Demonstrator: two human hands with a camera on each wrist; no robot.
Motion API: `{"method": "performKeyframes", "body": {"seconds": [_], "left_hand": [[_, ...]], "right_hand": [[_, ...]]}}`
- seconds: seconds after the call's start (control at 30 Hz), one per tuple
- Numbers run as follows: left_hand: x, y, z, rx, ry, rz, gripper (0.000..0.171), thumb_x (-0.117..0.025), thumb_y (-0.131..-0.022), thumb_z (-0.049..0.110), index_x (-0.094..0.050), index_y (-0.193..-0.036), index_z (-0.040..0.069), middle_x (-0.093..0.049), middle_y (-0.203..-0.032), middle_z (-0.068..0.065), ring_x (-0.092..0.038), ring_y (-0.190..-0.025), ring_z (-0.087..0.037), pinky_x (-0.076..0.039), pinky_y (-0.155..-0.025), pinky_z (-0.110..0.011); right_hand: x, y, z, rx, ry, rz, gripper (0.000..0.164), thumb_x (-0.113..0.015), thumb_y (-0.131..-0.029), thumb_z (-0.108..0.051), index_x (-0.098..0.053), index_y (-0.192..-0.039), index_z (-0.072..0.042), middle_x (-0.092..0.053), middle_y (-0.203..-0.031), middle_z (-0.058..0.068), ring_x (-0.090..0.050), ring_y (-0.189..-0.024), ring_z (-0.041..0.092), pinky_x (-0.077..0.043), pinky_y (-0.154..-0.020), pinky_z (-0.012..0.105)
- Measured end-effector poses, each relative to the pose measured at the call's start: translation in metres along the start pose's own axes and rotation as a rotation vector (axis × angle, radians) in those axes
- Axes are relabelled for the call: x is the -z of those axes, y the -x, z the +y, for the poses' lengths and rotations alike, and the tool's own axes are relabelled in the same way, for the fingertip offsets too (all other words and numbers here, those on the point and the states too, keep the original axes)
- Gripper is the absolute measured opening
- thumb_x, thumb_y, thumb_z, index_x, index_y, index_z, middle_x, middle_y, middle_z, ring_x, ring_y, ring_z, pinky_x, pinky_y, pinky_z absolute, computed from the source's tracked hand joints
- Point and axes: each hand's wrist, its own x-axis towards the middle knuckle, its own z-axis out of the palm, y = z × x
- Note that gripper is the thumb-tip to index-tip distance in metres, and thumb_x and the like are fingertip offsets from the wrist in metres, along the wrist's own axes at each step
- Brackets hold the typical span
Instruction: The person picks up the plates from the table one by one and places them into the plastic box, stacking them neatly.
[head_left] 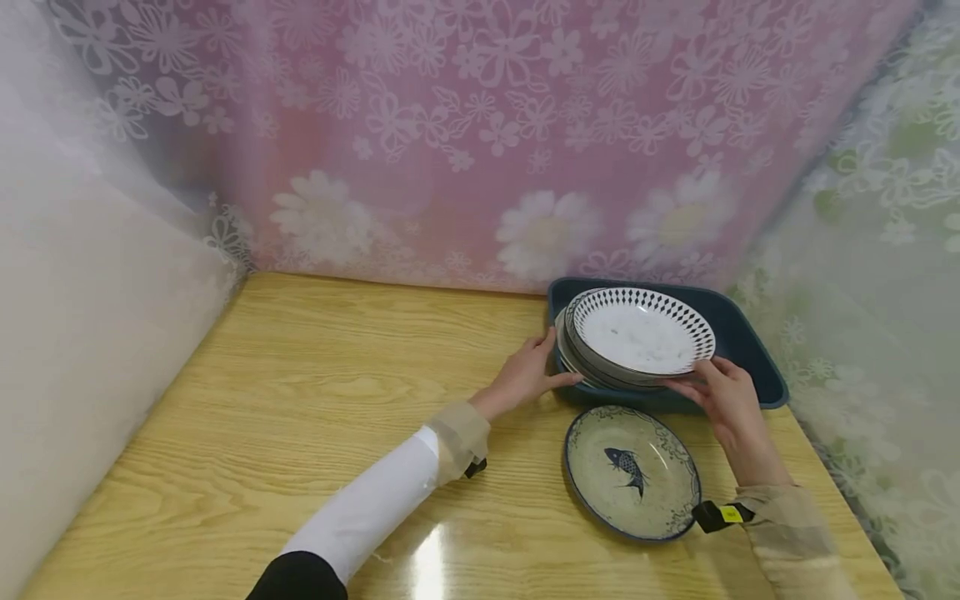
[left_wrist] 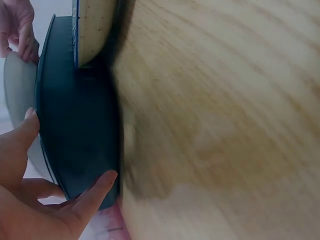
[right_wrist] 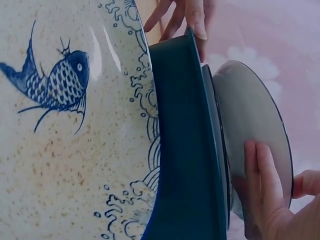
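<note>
A white plate (head_left: 637,333) with a black diamond-patterned rim tops a stack of dishes (head_left: 566,354) in a dark teal tub (head_left: 738,333). My right hand (head_left: 727,400) pinches this plate at its front right edge. In the right wrist view, two fingers (right_wrist: 265,170) lie along the plate's pale underside (right_wrist: 250,105), the thumb at its rim. My left hand (head_left: 525,375) touches the tub's front left corner with spread, fairly straight fingers. In the left wrist view, one fingertip (left_wrist: 107,180) presses the tub's outer wall (left_wrist: 80,130) and another reaches its rim.
A speckled plate (head_left: 630,475) with a blue fish and blue rim stands on the wooden table (head_left: 337,400), in front of the tub and between my forearms. A pink floral curtain (head_left: 450,167) hangs behind; a pale floral one (head_left: 885,292) borders the right side.
</note>
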Motion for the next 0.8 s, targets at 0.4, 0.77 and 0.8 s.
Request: {"method": "performKeyframes", "body": {"seconds": [0.4,0.77,0.8], "left_hand": [[0.003,0.000,0.004,0.016,-0.051,-0.023,0.097,-0.059,-0.079,0.059,-0.009,-0.149,0.014,-0.030,-0.146,-0.017,-0.042,-0.125,-0.029,-0.040,-0.099,-0.041],[0.005,0.003,0.003,-0.024,0.040,-0.043,0.096,-0.061,-0.081,0.052,-0.007,-0.148,0.009,-0.030,-0.147,-0.012,-0.035,-0.132,-0.024,-0.034,-0.106,-0.036],[0.005,0.003,0.003,-0.026,0.039,-0.043,0.096,-0.060,-0.081,0.052,-0.007,-0.148,0.009,-0.031,-0.147,-0.012,-0.036,-0.132,-0.024,-0.034,-0.106,-0.036]], "right_hand": [[0.004,-0.004,0.005,-0.001,0.065,0.002,0.065,-0.042,-0.097,-0.010,-0.002,-0.144,0.009,-0.057,-0.096,0.002,-0.068,-0.078,0.015,-0.054,-0.076,0.028],[0.009,-0.014,0.009,-0.044,0.295,0.007,0.066,-0.043,-0.097,-0.015,-0.003,-0.144,0.008,-0.055,-0.100,-0.003,-0.066,-0.076,0.004,-0.054,-0.073,0.022],[0.010,-0.016,0.010,-0.045,0.307,0.002,0.066,-0.043,-0.097,-0.014,-0.002,-0.144,0.007,-0.056,-0.098,-0.005,-0.066,-0.075,0.004,-0.054,-0.073,0.022]]}}
